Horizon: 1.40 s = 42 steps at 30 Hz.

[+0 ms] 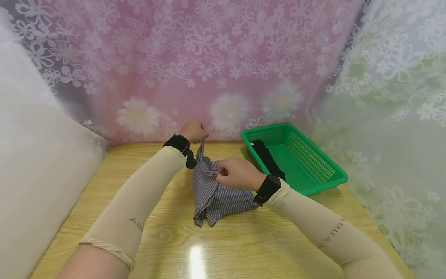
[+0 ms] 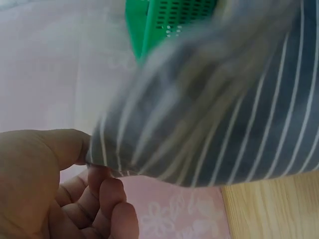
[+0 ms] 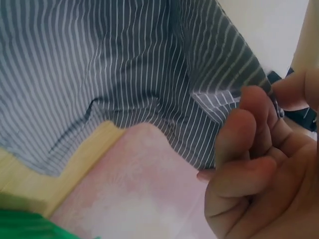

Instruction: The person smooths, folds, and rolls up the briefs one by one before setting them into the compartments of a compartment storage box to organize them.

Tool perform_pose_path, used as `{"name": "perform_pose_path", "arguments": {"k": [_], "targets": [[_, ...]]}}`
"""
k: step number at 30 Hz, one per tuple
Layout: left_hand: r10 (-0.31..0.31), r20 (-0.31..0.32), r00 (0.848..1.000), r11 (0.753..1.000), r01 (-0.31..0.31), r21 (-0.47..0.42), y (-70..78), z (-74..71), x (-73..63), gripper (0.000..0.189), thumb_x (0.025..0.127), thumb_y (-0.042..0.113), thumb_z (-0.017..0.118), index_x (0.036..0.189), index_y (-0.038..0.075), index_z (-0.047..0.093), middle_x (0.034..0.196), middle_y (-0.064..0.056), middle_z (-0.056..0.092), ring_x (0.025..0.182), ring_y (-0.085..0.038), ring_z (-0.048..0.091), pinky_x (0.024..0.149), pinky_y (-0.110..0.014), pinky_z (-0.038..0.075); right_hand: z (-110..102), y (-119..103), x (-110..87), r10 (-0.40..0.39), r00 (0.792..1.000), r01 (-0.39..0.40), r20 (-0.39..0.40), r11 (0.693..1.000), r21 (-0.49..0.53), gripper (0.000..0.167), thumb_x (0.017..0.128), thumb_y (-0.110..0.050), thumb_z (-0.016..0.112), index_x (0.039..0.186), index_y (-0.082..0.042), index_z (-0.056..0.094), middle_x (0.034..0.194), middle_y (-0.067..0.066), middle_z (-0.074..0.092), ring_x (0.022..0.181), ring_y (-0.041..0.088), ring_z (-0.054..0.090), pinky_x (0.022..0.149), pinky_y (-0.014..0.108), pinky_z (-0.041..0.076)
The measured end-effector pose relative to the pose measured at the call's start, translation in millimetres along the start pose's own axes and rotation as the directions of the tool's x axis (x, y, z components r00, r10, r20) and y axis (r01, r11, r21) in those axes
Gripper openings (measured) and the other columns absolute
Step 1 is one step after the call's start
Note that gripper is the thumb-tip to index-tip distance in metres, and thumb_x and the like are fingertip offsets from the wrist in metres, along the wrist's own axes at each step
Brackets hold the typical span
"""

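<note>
A grey-blue garment with thin white stripes (image 1: pixel 230 201) hangs from both hands over the wooden table, its lower part spread on the tabletop. My left hand (image 1: pixel 193 132) pinches one raised corner of it at the back. In the left wrist view, thumb and forefinger of that hand (image 2: pixel 65 184) grip the tip of the striped cloth (image 2: pixel 249 129), which is blurred along its upper fold. My right hand (image 1: pixel 240 173), nearer and lower, holds another edge. From the right wrist view, the thumb and curled fingers (image 3: pixel 249 149) pinch a folded edge of the fabric (image 3: pixel 129 64).
A green plastic basket (image 1: pixel 331 180) with perforated walls stands at the right, just beyond my right wrist. Inside it, a black folded cloth (image 1: pixel 267 159) lies along the left wall. Floral curtains (image 1: pixel 223 77) close off the table's (image 1: pixel 139 240) back and right sides; a white sheet (image 1: pixel 42 135) hangs at left.
</note>
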<state>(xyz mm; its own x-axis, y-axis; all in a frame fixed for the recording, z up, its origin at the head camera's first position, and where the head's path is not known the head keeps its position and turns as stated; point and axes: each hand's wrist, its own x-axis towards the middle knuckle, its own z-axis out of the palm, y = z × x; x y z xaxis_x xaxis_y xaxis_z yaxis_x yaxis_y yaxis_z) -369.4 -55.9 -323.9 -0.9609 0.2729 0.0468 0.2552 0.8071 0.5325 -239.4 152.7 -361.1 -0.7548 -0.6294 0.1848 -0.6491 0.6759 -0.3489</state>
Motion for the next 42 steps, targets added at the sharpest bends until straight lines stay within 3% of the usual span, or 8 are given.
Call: {"name": "perform_pose_path", "arguments": {"k": [12, 18, 21, 27, 33, 36, 38, 42], "targets": [[-0.029, -0.106, 0.994, 0.998, 0.023, -0.051, 18.1, 21.4, 14.5, 0.026, 0.101, 0.026, 0.064, 0.081, 0.012, 0.056, 0.072, -0.001, 0.053, 0.062, -0.018, 0.053, 0.061, -0.033, 0.043, -28, 21, -27.3, 0.088, 0.990, -0.091, 0.108, 0.995, 0.030, 0.045, 0.098, -0.017, 0.056, 0.059, -0.022, 0.035, 0.056, -0.007, 0.027, 0.048, 0.011, 0.024, 0.053, 0.029, 0.025], [-0.010, 0.013, 1.000, 0.993, 0.012, -0.118, 22.4, 44.7, 12.6, 0.036, 0.104, 0.027, 0.062, 0.128, 0.001, 0.057, 0.109, -0.017, 0.069, 0.088, -0.028, 0.068, 0.078, -0.039, 0.055, -27, 30, -35.1, 0.267, 0.903, -0.246, 0.335, 0.964, -0.104, 0.049, 0.099, -0.026, 0.061, 0.054, -0.022, 0.041, 0.049, -0.006, 0.044, 0.045, 0.011, 0.042, 0.051, 0.028, 0.032], [0.008, 0.068, 0.998, 0.999, -0.005, -0.041, 13.4, 59.1, 9.3, 0.046, 0.105, 0.027, 0.062, 0.142, 0.002, 0.051, 0.123, -0.017, 0.065, 0.098, -0.028, 0.066, 0.084, -0.040, 0.054, -20, 32, -35.5, 0.319, 0.867, -0.276, 0.383, 0.947, -0.163, 0.048, 0.099, -0.030, 0.063, 0.056, -0.021, 0.045, 0.050, -0.006, 0.046, 0.045, 0.011, 0.043, 0.051, 0.028, 0.033], [0.005, 0.096, 0.995, 1.000, -0.006, 0.010, -18.6, 66.7, 10.0, 0.046, 0.106, 0.016, 0.055, 0.148, 0.000, 0.046, 0.122, -0.019, 0.065, 0.094, -0.034, 0.071, 0.091, -0.046, 0.054, -11, 37, -22.1, 0.296, 0.895, -0.286, 0.333, 0.955, -0.079, 0.036, 0.101, -0.021, 0.060, 0.067, -0.017, 0.050, 0.055, -0.005, 0.042, 0.047, 0.012, 0.043, 0.052, 0.028, 0.035], [-0.036, 0.124, 0.992, 0.999, 0.031, 0.038, -50.2, 59.5, 5.3, 0.044, 0.102, -0.001, 0.045, 0.145, -0.002, 0.051, 0.141, -0.023, 0.057, 0.115, -0.036, 0.060, 0.086, -0.042, 0.050, 0, 56, 32.1, 0.357, 0.891, -0.352, 0.279, 0.933, -0.071, 0.035, 0.103, -0.015, 0.054, 0.068, -0.012, 0.049, 0.058, 0.000, 0.038, 0.050, 0.013, 0.030, 0.053, 0.030, 0.029], [-0.027, 0.185, 0.982, 1.000, 0.025, 0.014, -68.4, 68.3, 0.5, 0.048, 0.100, -0.006, 0.044, 0.148, -0.003, 0.049, 0.141, -0.026, 0.058, 0.122, -0.039, 0.059, 0.094, -0.044, 0.052, 14, 69, 57.8, 0.400, 0.892, -0.386, 0.211, 0.916, -0.105, 0.017, 0.103, -0.011, 0.053, 0.095, -0.002, 0.065, 0.081, 0.007, 0.061, 0.064, 0.017, 0.052, 0.063, 0.032, 0.044], [-0.009, 0.238, 0.971, 1.000, 0.011, -0.009, -82.6, 77.1, 0.1, 0.050, 0.101, -0.005, 0.044, 0.152, -0.001, 0.046, 0.141, -0.027, 0.056, 0.130, -0.040, 0.056, 0.103, -0.047, 0.050, 28, 78, 71.1, 0.400, 0.895, -0.378, 0.197, 0.915, -0.140, 0.027, 0.104, -0.008, 0.052, 0.125, 0.002, 0.064, 0.112, 0.016, 0.068, 0.092, 0.026, 0.066, 0.083, 0.037, 0.054], [0.026, 0.278, 0.960, 0.993, 0.007, -0.120, -103.1, 91.1, 3.6, 0.047, 0.106, 0.001, 0.044, 0.152, 0.005, 0.048, 0.145, -0.026, 0.055, 0.135, -0.041, 0.052, 0.110, -0.051, 0.045, 58, 96, 87.8, 0.349, 0.917, -0.306, 0.195, 0.927, -0.219, 0.051, 0.105, -0.004, 0.049, 0.156, -0.001, 0.042, 0.153, 0.022, 0.049, 0.141, 0.037, 0.048, 0.115, 0.046, 0.041]]}}
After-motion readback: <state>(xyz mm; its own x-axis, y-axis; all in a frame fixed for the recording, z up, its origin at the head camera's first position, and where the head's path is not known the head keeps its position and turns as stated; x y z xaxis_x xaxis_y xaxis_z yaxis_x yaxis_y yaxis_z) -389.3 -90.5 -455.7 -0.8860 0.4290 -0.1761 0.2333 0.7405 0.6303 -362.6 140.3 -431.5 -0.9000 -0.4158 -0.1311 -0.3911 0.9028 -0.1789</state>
